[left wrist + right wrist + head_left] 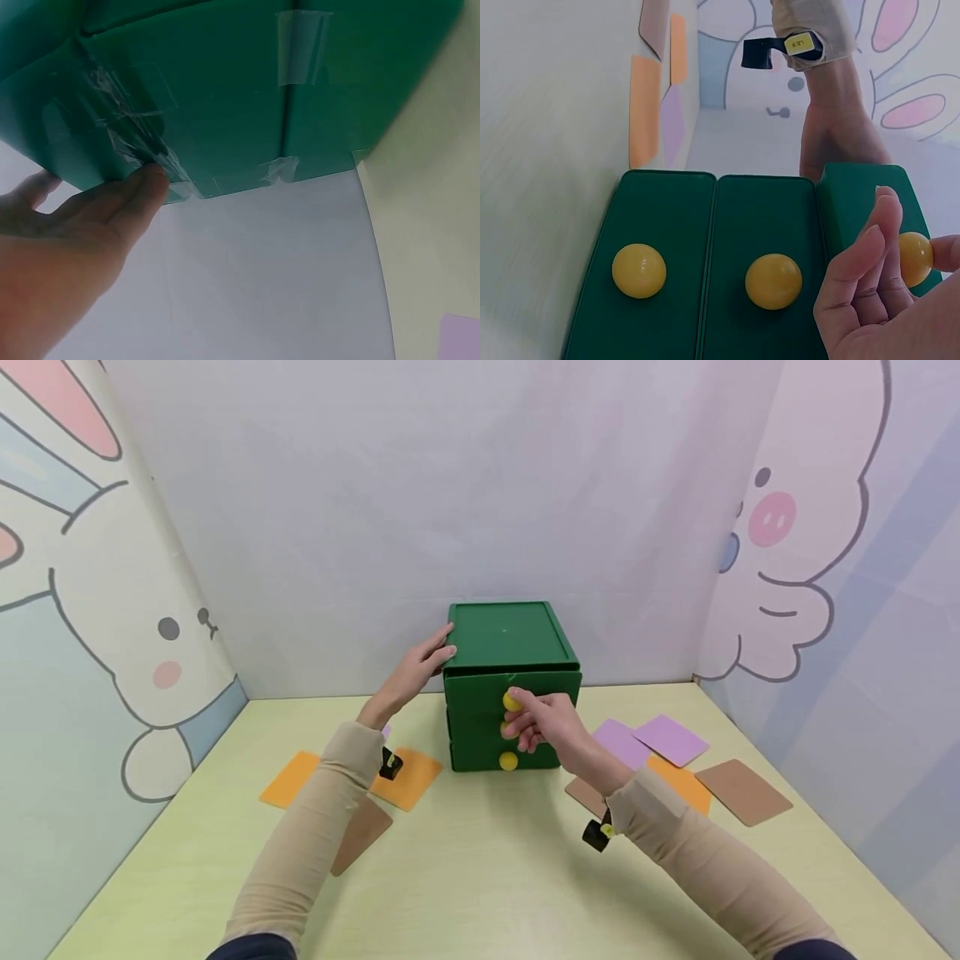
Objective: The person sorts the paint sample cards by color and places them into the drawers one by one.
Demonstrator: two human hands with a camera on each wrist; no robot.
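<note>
A green three-drawer box [510,635] stands against the back wall, a round yellow knob on each drawer. My right hand [551,727] pinches the top knob [915,259] between thumb and fingers. In the right wrist view, the top drawer [855,180] juts out a little past the two lower fronts, which carry the middle knob [773,281] and bottom knob [639,271]. My left hand [416,672] rests against the box's upper left side, fingers extended. Clear tape [304,49] runs over that side in the left wrist view.
Left of the box lie orange cards [416,781] and a brown card [363,831], partly under my left forearm. On the right are purple cards [671,739], an orange card [682,785] and brown ones [746,793]. Cartoon-printed walls [150,643] enclose the table [480,877].
</note>
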